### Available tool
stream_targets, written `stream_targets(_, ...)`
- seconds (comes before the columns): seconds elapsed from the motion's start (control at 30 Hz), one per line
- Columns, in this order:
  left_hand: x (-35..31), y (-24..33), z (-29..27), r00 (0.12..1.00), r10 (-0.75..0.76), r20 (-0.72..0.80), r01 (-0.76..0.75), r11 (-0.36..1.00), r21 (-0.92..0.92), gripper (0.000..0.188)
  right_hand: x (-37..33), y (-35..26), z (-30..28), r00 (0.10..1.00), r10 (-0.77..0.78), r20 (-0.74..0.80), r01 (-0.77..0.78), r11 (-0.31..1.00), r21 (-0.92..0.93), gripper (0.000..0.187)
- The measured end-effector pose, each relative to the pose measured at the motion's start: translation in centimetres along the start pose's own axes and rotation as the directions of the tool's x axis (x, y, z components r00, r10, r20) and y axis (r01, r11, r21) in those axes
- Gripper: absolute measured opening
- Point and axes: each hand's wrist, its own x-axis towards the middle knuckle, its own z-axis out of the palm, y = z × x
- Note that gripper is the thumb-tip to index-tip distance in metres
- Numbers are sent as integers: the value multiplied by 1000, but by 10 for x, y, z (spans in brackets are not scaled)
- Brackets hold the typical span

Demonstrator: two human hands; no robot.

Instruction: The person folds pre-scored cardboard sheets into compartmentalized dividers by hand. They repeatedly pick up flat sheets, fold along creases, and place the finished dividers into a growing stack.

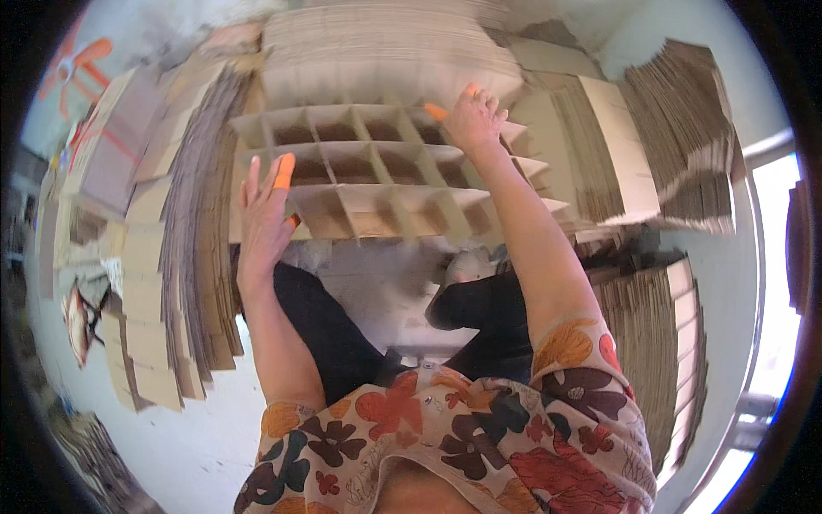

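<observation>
A cardboard partition grid (377, 206) with several square cells stands opened out before my lap. My left hand (264, 210) is at its near left corner, fingers stretched out and apart; orange covers sit on a finger and the thumb. Over the far right part of the grid is my right hand (473, 122), its thumb and fingers spread, with orange covers on the thumb and a finger. Neither hand visibly grips anything, though whether the fingertips touch the cardboard is unclear.
Behind the grid rises a wide stack of flat cardboard sheets (385, 43). More cardboard strips stand in stacks at the left (193, 214), far right (681, 128) and lower right (651, 351). An orange-bladed fan (75, 67) is at the upper left.
</observation>
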Motion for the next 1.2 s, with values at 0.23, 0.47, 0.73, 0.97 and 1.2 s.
stream_targets(0.23,52,1,22,988,90,124,-101,991,88,83,-55,15,-34,761,-428,488,152,848,508,88)
stream_targets(0.47,116,-15,73,855,387,345,-314,916,-248,42,-112,17,-29,725,-653,221,567,747,348,42)
stream_targets(0.73,132,12,73,793,499,349,-540,842,24,31,-88,38,-24,811,-562,166,499,811,306,40)
stream_targets(0.97,53,6,-91,955,257,-146,-127,802,584,34,-96,71,-136,428,-608,-669,831,555,28,53)
stream_targets(1.2,-19,-31,-136,928,104,-358,183,711,679,39,-79,181,47,888,-244,389,-38,806,591,84)
